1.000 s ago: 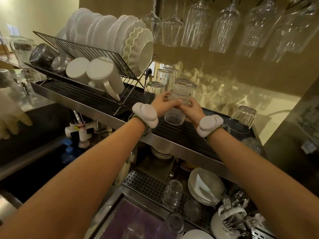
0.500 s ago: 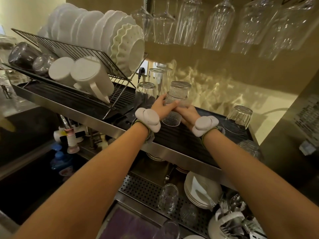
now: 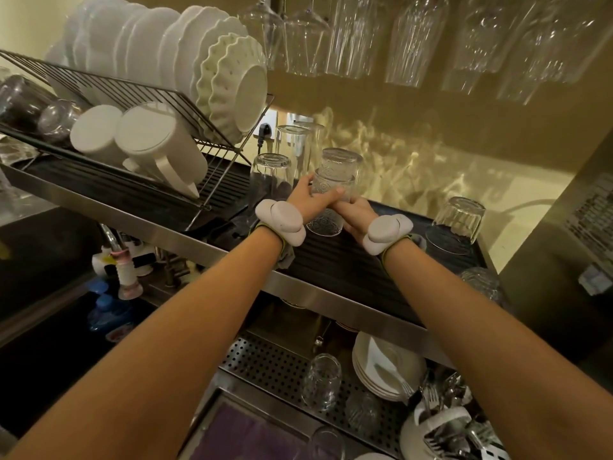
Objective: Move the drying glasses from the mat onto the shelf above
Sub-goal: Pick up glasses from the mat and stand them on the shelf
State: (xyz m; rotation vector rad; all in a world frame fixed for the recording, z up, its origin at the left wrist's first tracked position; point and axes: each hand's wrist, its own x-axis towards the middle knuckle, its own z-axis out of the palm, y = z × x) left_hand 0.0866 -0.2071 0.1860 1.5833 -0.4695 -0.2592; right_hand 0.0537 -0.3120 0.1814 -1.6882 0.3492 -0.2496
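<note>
A: Status on the hands?

B: Both up at the shelf [image 3: 348, 270]. Left hand [image 3: 306, 200] has its grip wrapped on the patterned glass [image 3: 326, 207] from the left side, thumb across the front. Right hand [image 3: 356, 215] has its grip on the same glass from the right and below.

A: Where's the glass exactly?

B: Upside-down orientation unclear; it sits nested under a 2nd patterned glass [image 3: 341, 162] stacked on top. The pair is over the ribbed black mat [image 3: 331, 263] on the shelf. Can't tell if the bottom one touches the mat or is just above it.

A: Neighbours?

B: 1 inverted tumbler [image 3: 270, 175] just left of the left hand, 2 tall glasses [image 3: 297, 146] behind it. Another inverted tumbler [image 3: 459, 220] well to the right on the same mat. Dish rack [image 3: 139, 104] with white plates and 2 white mugs [image 3: 152, 144] at the shelf's left end.

A: Below the shelf?

B: Perforated drain tray [image 3: 265, 363] with 1 clear glass [image 3: 321, 381] on it, stacked plates [image 3: 384, 366] beside that. Stemware [image 3: 414, 38] hangs overhead.
</note>
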